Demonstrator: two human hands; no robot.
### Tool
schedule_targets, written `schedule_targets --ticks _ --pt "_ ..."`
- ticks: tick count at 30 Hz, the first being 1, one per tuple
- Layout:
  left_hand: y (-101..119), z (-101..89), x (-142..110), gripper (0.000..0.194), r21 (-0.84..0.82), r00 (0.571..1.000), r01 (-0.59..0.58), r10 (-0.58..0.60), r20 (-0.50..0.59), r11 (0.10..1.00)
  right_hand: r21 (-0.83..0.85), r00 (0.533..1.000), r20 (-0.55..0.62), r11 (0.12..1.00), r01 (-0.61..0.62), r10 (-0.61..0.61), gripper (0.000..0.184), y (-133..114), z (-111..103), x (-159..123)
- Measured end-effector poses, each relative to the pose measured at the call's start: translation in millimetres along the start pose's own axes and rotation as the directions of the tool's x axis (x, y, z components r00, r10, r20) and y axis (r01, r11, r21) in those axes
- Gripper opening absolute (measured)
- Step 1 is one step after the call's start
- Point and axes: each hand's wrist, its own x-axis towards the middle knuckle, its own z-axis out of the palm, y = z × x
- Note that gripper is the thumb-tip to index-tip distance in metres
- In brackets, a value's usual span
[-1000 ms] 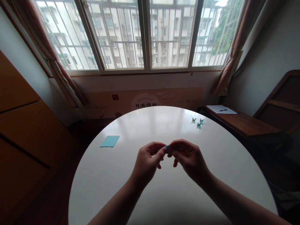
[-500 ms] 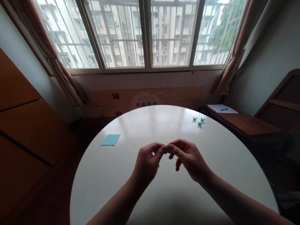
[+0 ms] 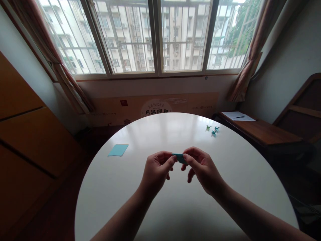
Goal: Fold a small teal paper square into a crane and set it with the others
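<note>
A small folded piece of teal paper is held up between my two hands, over the middle of the white round table. My left hand pinches its left end between thumb and forefinger. At the right end, the thumb and forefinger of my right hand grip it, the other fingers curling loosely below. Parts of the paper are hidden behind the fingertips. To the left lies a flat stack of light blue square paper. Three small folded paper cranes, two bluish and one green, stand at the far right.
Beyond the table's right edge stands a wooden side table with a white sheet and a dark pen on it. A barred window with tied curtains is ahead. An orange-brown cabinet is at the left.
My hands have drawn slightly apart, the left one shifting a little left, so more of the teal paper shows between the fingers. The stack and the cranes have stayed put.
</note>
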Motion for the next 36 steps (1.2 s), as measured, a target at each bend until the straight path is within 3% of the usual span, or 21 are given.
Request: schedule_targets --ticks 20,29,36 --pt "-4.0 -2.6 0.8 0.021 -0.003 0.998 -0.069 0.069 -0.004 0.998 -0.061 0.995 0.095 0.998 -0.010 0.016 0.034 1.7 4.1 -3.7" --pt "4.5 -2.9 2.8 0.026 -0.162 0.996 0.083 -0.077 0.040 0.983 -0.032 0.987 0.151 0.998 -0.049 0.053 0.034 -3.3 3.6 -4.8" --pt "-1.4 -2.3 1.8 0.020 -0.175 1.000 0.025 -0.027 -0.013 0.984 -0.078 0.987 0.156 0.997 -0.012 0.024 0.033 -1.8 7.5 -5.8"
